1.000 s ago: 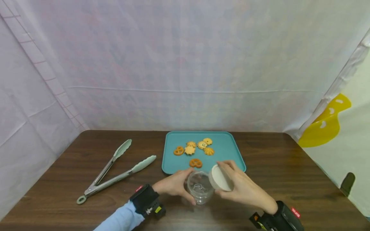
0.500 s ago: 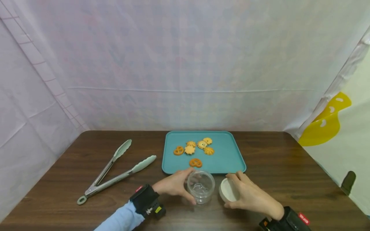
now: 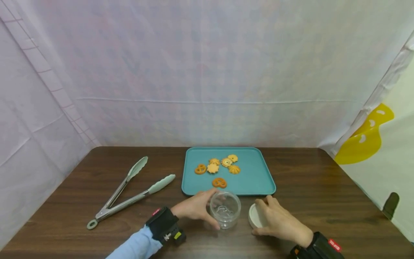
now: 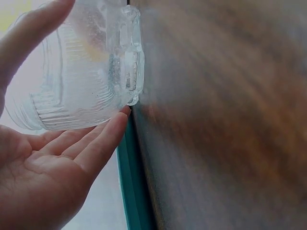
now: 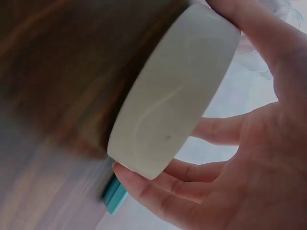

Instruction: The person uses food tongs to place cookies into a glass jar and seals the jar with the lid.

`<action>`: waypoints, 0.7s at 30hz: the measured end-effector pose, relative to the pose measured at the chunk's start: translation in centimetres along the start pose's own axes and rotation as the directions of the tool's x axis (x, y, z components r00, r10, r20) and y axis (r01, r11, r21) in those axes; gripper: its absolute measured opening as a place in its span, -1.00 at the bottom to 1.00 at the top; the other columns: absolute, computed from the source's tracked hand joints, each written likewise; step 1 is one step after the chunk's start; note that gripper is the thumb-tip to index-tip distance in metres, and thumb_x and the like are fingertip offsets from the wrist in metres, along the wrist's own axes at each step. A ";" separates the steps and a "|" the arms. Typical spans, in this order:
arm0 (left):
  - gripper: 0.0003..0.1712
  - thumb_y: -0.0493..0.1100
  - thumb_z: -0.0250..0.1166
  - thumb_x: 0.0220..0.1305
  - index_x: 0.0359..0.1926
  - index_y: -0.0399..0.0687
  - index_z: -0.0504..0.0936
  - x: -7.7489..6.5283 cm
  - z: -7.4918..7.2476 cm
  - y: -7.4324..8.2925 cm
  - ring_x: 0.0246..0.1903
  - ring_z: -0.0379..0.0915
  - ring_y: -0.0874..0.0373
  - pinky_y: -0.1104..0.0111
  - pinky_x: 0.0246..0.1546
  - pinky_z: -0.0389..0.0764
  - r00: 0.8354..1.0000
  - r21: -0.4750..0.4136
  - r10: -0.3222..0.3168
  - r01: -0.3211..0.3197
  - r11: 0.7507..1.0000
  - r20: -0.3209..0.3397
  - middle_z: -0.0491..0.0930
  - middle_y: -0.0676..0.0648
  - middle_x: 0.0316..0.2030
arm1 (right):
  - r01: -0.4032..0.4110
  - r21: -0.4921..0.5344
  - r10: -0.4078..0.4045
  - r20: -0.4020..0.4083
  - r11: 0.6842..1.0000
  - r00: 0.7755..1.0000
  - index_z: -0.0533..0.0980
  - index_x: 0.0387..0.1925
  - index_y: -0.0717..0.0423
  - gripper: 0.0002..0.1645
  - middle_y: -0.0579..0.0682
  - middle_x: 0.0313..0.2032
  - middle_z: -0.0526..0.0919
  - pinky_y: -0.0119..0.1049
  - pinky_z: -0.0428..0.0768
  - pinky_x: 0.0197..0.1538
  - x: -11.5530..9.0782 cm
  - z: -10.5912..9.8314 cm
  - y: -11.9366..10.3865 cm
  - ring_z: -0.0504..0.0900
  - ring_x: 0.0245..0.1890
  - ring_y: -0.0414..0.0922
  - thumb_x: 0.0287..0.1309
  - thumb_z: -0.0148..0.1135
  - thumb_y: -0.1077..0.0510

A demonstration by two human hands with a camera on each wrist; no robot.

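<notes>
Upright on the table in the head view stands a clear jar (image 3: 225, 212) without its lid. My left hand (image 3: 196, 208) holds its left side, the thumb in front and the fingers behind. The left wrist view shows the jar's ribbed wall (image 4: 76, 81) between thumb and fingers. To the right of the jar, a round white lid (image 3: 256, 217) is low at the tabletop. My right hand (image 3: 281, 221) grips it by the rim. In the right wrist view the lid's smooth side (image 5: 168, 96) sits between thumb and fingertips, right by the wood.
Behind the jar lies a teal tray (image 3: 253, 176) bearing two pretzels (image 3: 219, 182) and several cookies (image 3: 212, 168). Spread tongs (image 3: 126, 205) with pale green tips lie on the wooden table (image 3: 310, 183) at left. A white cloth (image 3: 200, 72) hangs behind the table.
My right hand has carried the lid away from the jar's mouth, to the right and down to the tabletop. The left hand and the jar have stayed in place.
</notes>
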State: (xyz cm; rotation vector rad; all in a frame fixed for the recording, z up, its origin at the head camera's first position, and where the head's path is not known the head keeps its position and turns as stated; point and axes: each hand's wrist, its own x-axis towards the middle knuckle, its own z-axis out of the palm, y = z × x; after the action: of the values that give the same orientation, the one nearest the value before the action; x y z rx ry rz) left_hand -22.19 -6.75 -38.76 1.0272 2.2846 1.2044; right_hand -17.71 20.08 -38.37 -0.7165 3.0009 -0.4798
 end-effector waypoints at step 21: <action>-0.09 -0.22 0.51 -0.28 0.16 -0.10 0.25 0.0 0.0 0.4 0.04 0.35 0.06 0.34 0.02 0.36 1.000 0.006 0.009 -0.009 1.000 0.001 0.43 -0.11 0.04 | -0.012 0.058 0.015 -0.058 0.998 0.998 0.12 0.24 0.37 0.34 0.31 0.07 0.25 -0.05 0.49 -0.18 0.6 -0.1 -0.6 0.34 0.02 0.17 -0.40 0.22 -0.50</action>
State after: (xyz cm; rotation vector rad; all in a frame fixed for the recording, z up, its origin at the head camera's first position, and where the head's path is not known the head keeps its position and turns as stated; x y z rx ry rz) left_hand -21.95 -6.61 -38.44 1.0406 2.2865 1.2006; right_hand -18.00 19.33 -38.04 -0.6900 3.0292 -0.5936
